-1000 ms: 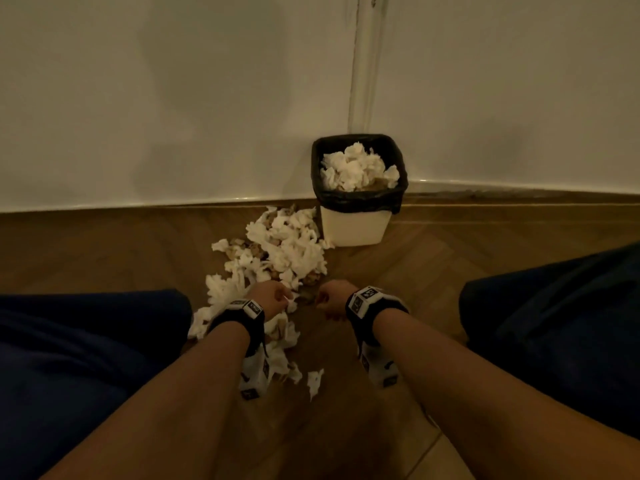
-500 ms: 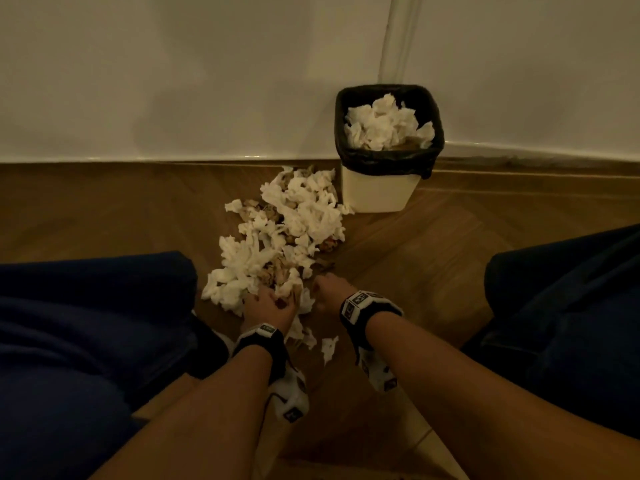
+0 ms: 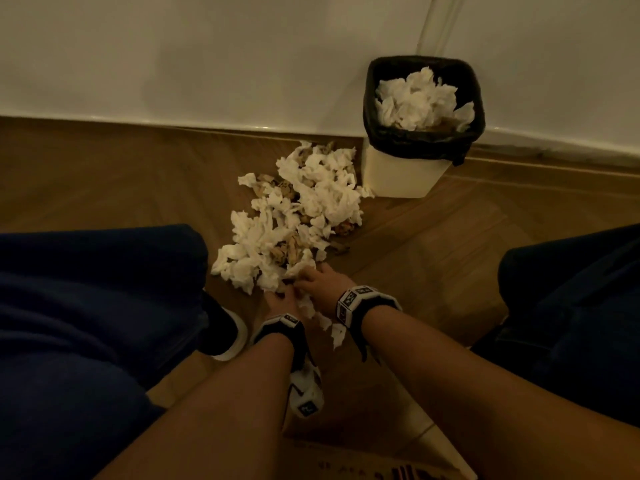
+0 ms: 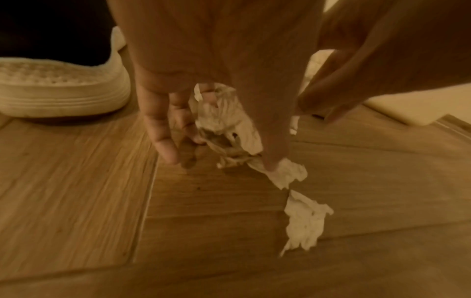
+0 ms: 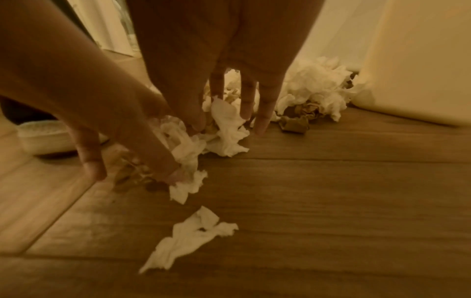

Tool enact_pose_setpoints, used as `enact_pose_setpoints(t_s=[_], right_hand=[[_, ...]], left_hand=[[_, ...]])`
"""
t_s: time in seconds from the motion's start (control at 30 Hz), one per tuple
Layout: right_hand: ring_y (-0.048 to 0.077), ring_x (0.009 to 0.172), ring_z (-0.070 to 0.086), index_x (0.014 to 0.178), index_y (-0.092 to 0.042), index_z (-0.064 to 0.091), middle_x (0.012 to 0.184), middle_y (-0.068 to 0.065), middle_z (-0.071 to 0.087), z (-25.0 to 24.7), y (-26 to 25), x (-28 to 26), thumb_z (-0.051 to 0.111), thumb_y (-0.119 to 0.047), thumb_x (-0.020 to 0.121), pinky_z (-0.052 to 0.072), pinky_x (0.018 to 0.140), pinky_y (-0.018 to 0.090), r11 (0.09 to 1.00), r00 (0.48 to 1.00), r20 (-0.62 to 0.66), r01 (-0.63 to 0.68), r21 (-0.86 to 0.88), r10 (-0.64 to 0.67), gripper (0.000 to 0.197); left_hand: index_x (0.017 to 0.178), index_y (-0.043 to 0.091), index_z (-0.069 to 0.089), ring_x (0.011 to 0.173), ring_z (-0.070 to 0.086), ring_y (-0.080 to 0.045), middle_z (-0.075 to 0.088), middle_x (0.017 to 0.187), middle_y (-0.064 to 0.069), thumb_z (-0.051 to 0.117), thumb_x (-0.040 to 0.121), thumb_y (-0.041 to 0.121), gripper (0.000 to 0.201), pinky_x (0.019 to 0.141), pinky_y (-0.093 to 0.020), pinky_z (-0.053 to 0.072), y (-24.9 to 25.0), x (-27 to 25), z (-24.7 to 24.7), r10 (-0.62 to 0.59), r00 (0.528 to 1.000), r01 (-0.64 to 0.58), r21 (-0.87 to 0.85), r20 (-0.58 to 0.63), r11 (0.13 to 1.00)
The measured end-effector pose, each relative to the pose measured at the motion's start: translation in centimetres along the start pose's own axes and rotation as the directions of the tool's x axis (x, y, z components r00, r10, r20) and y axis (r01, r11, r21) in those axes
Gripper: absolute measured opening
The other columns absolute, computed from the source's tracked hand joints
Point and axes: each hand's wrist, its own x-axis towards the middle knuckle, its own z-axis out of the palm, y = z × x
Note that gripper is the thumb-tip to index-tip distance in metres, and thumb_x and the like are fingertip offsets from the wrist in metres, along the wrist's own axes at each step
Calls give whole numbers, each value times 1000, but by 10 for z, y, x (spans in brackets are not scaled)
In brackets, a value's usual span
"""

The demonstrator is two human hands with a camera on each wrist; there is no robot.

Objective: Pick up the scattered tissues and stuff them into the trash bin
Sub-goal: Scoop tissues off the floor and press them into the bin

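Note:
A heap of crumpled white tissues (image 3: 298,216) mixed with brown scraps lies on the wooden floor, left of the trash bin (image 3: 415,174). The bin has a black liner and is heaped with tissues. Both hands meet at the near end of the heap. My left hand (image 3: 280,299) holds a wad of tissue (image 4: 224,121) between thumb and fingers, down at the floor. My right hand (image 3: 318,282) reaches in with straight fingers (image 5: 262,113) that touch the tissues (image 5: 229,125). One loose tissue (image 5: 193,236) lies apart, nearer to me.
My knees in dark trousers flank the hands at left (image 3: 86,306) and right (image 3: 571,306). A dark shoe with a white sole (image 3: 225,334) sits just left of the left hand. The white wall (image 3: 207,46) runs behind the bin. Cardboard (image 3: 363,462) lies at the bottom edge.
Both hands have come together at the near end of the heap. The left hand has drawn back towards me with tissue. The view has swung, so the bin sits further right.

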Motion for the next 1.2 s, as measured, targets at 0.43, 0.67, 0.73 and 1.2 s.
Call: enact_pose_setpoints(t_s=[0.43,0.67,0.73,1.2], right_hand=[[40,114,46,131,-22,38,136,19,34,7,4,20,33,-33,97,41,85,42,955,983,65,-184,233,174,36],[32,118,49,132,-7,46,136,17,44,3,-1,27,37,-23,100,43,95,37,812,918,208,-397,427,339,37],[31,121,50,138,-8,41,139,15,45,-7,-1,30,36,-30,100,43,97,37,810,881,308,-458,365,360,44],[32,97,60,101,-8,65,115,16,62,5,66,-6,47,-19,94,50,85,38,571,802,187,-546,612,567,22]], left_hand=[[106,14,59,91,53,-27,58,118,-12,47,95,19,17,75,-28,39,9,10,-5,115,993,-114,103,1,988],[121,18,50,92,51,-26,53,124,-13,31,101,21,28,73,-27,30,19,-7,-13,125,989,-126,-1,-83,992],[126,14,46,102,54,-30,53,125,-14,30,100,18,30,71,-28,32,20,-11,-14,105,991,-106,-7,-87,994],[124,1,53,119,52,-33,55,128,-19,45,96,36,46,97,-35,42,21,3,-32,-168,986,129,-563,-17,817]])
